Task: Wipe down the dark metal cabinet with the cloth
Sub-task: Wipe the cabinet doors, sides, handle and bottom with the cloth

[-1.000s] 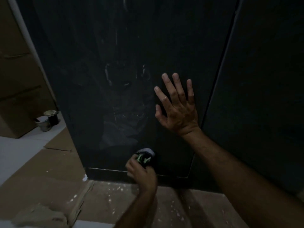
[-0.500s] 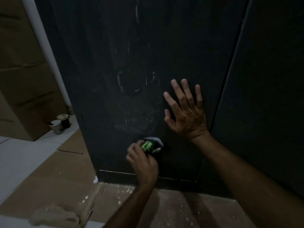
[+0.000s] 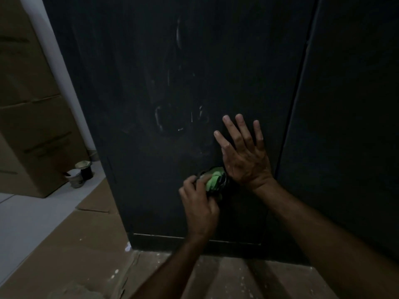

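Cloth (image 3: 213,180) bunched against dark cabinet (image 3: 216,72), centre frame.
Left hand (image 3: 199,203) fingers clamped on it; right hand (image 3: 244,156) flat beside, fingers spread.

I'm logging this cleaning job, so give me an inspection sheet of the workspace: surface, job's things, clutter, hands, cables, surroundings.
Surface: dark cabinet door, pale smears near its middle.
Job's things: green cloth, bunched, pressed on the lower door.
Clutter: two small tins on the floor at left.
Hands: left hand grips the cloth; right hand flat on the door, fingers spread.
Cables: nothing seen.
Surroundings: cardboard boxes at left; cardboard sheets with white specks on the floor.
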`<state>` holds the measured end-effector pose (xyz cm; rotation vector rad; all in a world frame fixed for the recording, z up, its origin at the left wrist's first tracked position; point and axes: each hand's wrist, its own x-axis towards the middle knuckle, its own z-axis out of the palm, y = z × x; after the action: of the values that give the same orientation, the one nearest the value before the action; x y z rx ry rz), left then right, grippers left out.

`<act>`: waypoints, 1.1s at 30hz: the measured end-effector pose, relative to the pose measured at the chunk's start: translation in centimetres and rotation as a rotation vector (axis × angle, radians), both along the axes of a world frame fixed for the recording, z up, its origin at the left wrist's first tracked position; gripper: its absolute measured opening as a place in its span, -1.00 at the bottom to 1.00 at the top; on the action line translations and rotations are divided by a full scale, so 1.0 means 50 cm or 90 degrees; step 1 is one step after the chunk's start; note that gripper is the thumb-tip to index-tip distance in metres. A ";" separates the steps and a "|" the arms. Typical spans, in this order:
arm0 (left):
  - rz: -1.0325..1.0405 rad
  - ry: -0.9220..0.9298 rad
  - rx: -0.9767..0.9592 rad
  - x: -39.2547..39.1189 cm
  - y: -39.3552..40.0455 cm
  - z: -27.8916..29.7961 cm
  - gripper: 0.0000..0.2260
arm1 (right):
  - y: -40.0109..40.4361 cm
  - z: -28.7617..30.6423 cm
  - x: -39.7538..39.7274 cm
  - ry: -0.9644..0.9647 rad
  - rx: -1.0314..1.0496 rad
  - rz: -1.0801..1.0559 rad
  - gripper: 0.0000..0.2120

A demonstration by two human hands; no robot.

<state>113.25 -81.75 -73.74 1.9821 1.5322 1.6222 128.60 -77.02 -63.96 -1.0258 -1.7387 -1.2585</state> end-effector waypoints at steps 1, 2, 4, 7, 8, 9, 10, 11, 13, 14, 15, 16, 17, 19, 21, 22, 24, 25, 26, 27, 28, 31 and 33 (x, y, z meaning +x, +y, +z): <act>0.039 -0.023 0.005 -0.030 0.021 0.020 -0.51 | 0.001 0.000 0.001 0.002 0.007 0.001 -0.52; 0.093 -0.066 0.010 -0.063 0.044 0.049 -0.53 | 0.002 0.000 0.003 0.002 0.009 0.001 -0.52; 0.234 -0.211 0.017 -0.138 0.104 0.123 -0.58 | 0.002 -0.001 0.004 -0.001 0.006 0.002 -0.49; 0.369 -0.321 0.032 -0.167 0.149 0.182 -0.63 | -0.004 0.001 0.001 0.006 -0.008 -0.001 -0.50; 0.341 -0.266 0.040 -0.148 0.141 0.175 -0.61 | -0.005 0.002 0.000 0.007 -0.010 0.000 -0.51; 0.281 -0.159 0.071 -0.121 0.122 0.155 -0.57 | -0.007 0.003 0.000 0.006 -0.009 0.000 -0.52; 0.201 -0.018 0.109 -0.095 0.102 0.126 -0.53 | -0.009 0.005 0.001 0.002 -0.013 0.003 -0.54; 0.117 0.124 0.159 -0.079 0.086 0.094 -0.49 | -0.010 0.006 0.003 -0.001 -0.026 0.008 -0.56; 0.000 0.305 0.255 -0.093 0.085 0.074 -0.46 | -0.014 0.007 0.009 -0.008 -0.048 0.018 -0.56; -0.021 0.339 0.300 -0.118 0.094 0.093 -0.48 | -0.016 0.008 0.012 -0.010 -0.048 0.017 -0.55; -0.014 0.331 0.337 -0.149 0.107 0.120 -0.53 | -0.017 0.008 0.014 -0.010 -0.048 0.012 -0.51; 0.027 0.276 0.342 -0.182 0.121 0.150 -0.56 | -0.018 0.009 0.015 -0.010 -0.050 0.006 -0.46; 0.107 0.180 0.300 -0.219 0.139 0.185 -0.56 | -0.020 0.011 0.015 -0.007 -0.053 -0.002 -0.43; 0.301 -0.089 0.146 -0.298 0.179 0.264 -0.58 | -0.027 0.013 0.009 -0.002 -0.056 -0.006 -0.42; 0.415 -0.239 0.052 -0.321 0.198 0.317 -0.60 | -0.032 0.018 0.009 0.000 -0.065 -0.012 -0.42; 0.420 -0.218 0.044 -0.304 0.192 0.323 -0.58 | -0.035 0.020 0.011 -0.002 -0.069 -0.015 -0.41; 0.304 -0.043 0.133 -0.241 0.155 0.291 -0.53 | -0.036 0.020 0.011 -0.013 -0.071 -0.027 -0.38; 0.215 0.090 0.204 -0.208 0.136 0.260 -0.51 | -0.038 0.022 0.008 -0.012 -0.069 -0.034 -0.38; 0.120 0.225 0.267 -0.181 0.118 0.225 -0.49 | -0.039 0.025 0.007 -0.006 -0.070 -0.036 -0.39; 0.047 0.333 0.308 -0.171 0.106 0.201 -0.47 | -0.043 0.027 0.004 0.001 -0.072 -0.035 -0.40; 0.006 0.397 0.336 -0.180 0.106 0.200 -0.46 | -0.047 0.031 0.001 0.004 -0.072 -0.033 -0.41; 0.055 0.286 0.316 -0.244 0.140 0.266 -0.53 | -0.061 0.057 0.001 0.010 -0.061 -0.034 -0.47; 0.178 0.070 0.210 -0.291 0.170 0.333 -0.55 | -0.068 0.090 0.006 0.026 -0.038 -0.011 -0.54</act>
<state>98.69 -73.25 -57.07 2.1243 1.7439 2.0216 128.90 -80.41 -59.48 -1.0952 -1.7491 -1.1937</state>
